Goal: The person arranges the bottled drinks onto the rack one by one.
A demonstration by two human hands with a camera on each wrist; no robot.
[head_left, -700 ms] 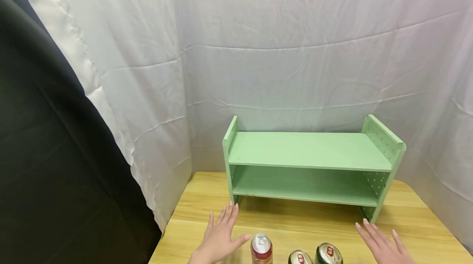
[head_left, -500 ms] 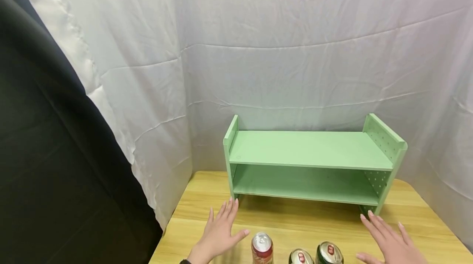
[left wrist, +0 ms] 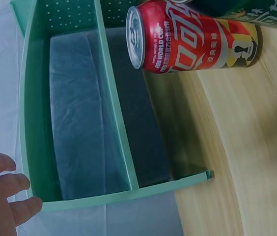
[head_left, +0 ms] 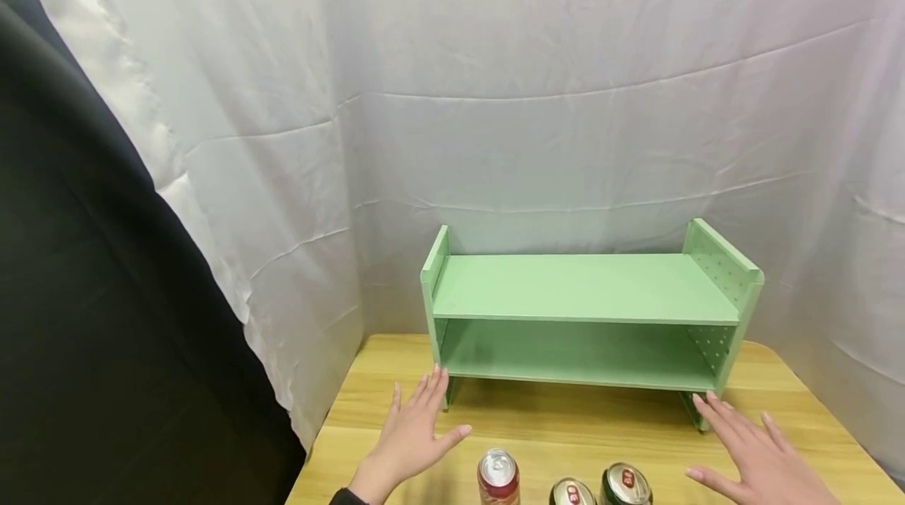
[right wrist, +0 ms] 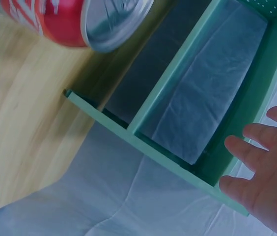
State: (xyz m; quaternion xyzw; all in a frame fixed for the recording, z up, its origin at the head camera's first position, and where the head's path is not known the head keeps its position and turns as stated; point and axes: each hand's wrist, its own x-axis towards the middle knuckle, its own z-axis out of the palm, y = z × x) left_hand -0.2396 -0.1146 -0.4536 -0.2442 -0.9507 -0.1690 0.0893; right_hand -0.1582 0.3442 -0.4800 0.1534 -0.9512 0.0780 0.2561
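Note:
A pale green two-tier shelf (head_left: pixel 587 289) stands at the back of the wooden table (head_left: pixel 566 430); both tiers are bare. My left hand (head_left: pixel 413 430) hovers flat, fingers spread, near the shelf's left foot, holding nothing. My right hand (head_left: pixel 760 458) is spread the same way by the shelf's right foot. Between the hands stand a red can (head_left: pixel 498 476), a second red-topped can (head_left: pixel 571 493) and a green can (head_left: pixel 625 485). The left wrist view shows the red can (left wrist: pixel 187 37) and the shelf (left wrist: pixel 69 113); the right wrist view shows a red can (right wrist: pixel 74 19) and the shelf (right wrist: pixel 197 108).
White cloth (head_left: pixel 566 96) hangs close behind and beside the shelf. A black curtain (head_left: pixel 85 293) covers the left side. The table's left edge lies just left of my left hand.
Both hands have slid a little forward toward the shelf's feet, the right one more. The cans have not moved.

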